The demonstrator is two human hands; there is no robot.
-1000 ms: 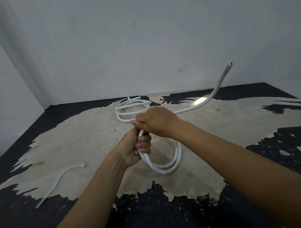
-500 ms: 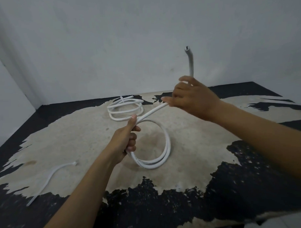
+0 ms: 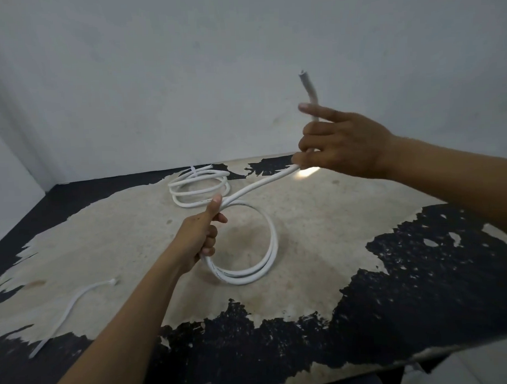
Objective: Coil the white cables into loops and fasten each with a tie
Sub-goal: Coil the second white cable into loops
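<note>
**Over the worn counter: coil half made, tail in the air**

Above the peeling black-and-beige counter [image 3: 320,241] you held the thick white round cable [image 3: 273,248] between both hands. Your left hand [image 3: 200,236] was closed around the gathered turns at the top of the loop, thumb pressed along the strand, with about two turns hanging below it over the counter. Your right hand [image 3: 342,145] was clamped on the running length further along, its index finger pointing loose, and the cut end [image 3: 304,75] stood upright above that hand.

By my reading this cable was stiff and springy: the free end held itself up without drooping, and the turns kept a round shape. It looked smooth-jacketed, so it would likely slide in a slack grip. Holding it where the turns cross seemed the surest place, since letting go there would probably let the loop spring open.

Near the back wall lay a finished white coil [image 3: 200,188], already bound with a tie [image 3: 193,170]. A short white strip [image 3: 75,304], probably the next tie, lay at the left.
</note>
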